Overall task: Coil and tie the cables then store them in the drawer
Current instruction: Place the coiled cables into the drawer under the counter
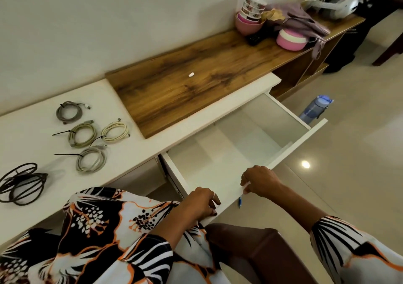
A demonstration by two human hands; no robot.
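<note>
Gripping the front panel of the drawer (pixel 290 150), both hands work its near edge: the left hand (pixel 201 200) has its fingers (pixel 214 203) curled over the rim, and the right hand (pixel 260 182) hooks the same rim further along, fingers bent around it. That two-handed hold suits sliding the drawer squarely on its runners, and it stands pulled well out, its pale interior showing nothing inside. A blue pen (pixel 239 202) shows just below the panel near the right hand; whether it hangs or lies on the floor I cannot tell.

Beyond the left hand, on the white table (pixel 32 135), lies the dark cable (pixel 20 183), looped loosely with no tie visible, so it likely needs coiling yet. Further back sit four pale coils, each bound with a thin black tie: the nearest grey coil (pixel 91 159), the olive coil (pixel 82 134), the cream coil (pixel 115 132) and the far grey coil (pixel 69 112). They lie apart from one another, probably set aside as finished, ready to go into the open drawer.

Farthest off, the wooden top (pixel 196 83) carries stacked bowls (pixel 251 14).
</note>
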